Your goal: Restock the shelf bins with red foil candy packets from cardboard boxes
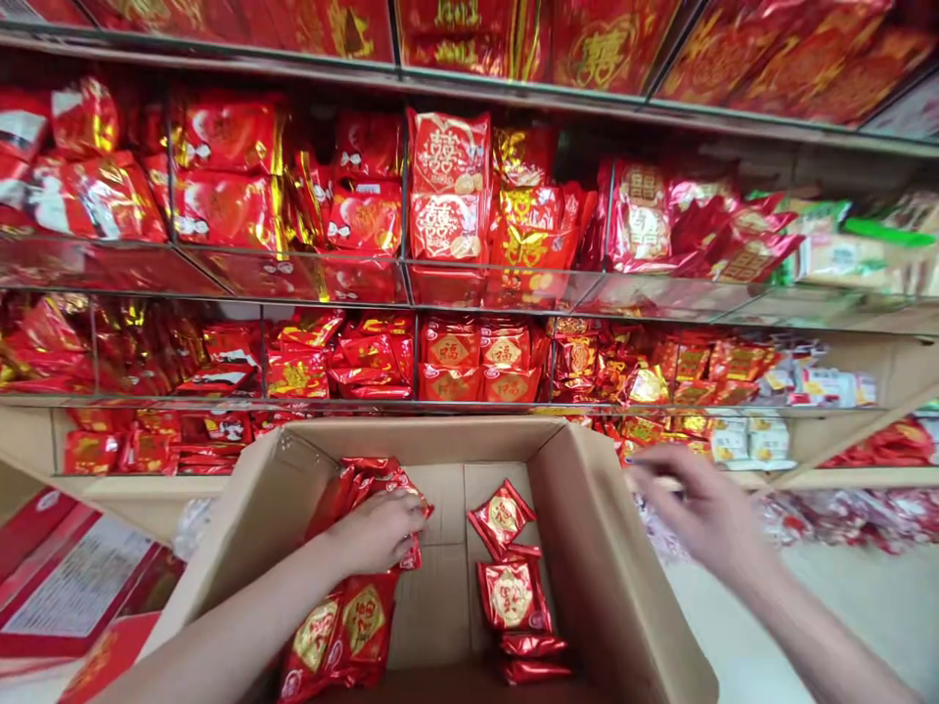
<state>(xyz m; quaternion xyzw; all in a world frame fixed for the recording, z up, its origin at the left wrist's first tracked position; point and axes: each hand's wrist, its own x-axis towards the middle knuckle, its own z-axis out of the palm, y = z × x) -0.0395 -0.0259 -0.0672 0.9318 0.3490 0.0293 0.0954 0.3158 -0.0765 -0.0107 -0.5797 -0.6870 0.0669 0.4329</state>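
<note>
An opened cardboard box stands in front of me with small shiny red snack packets in it. My left hand reaches into its left side, fingers curled over a red snack packet at the top of a pile. Below that hand lie more packets with gold diamond labels. Along the right side of the box lie a few loose packets. My right hand is outside the box, just beyond its right flap. It is slightly blurred; its fingers are bent and apart, and I see nothing held.
Shelves with clear dividers rise behind the box, filled with red and gold packets. White packets sit on the lower right shelf. A red carton with a white label is at the left. Bagged goods lie under the shelf.
</note>
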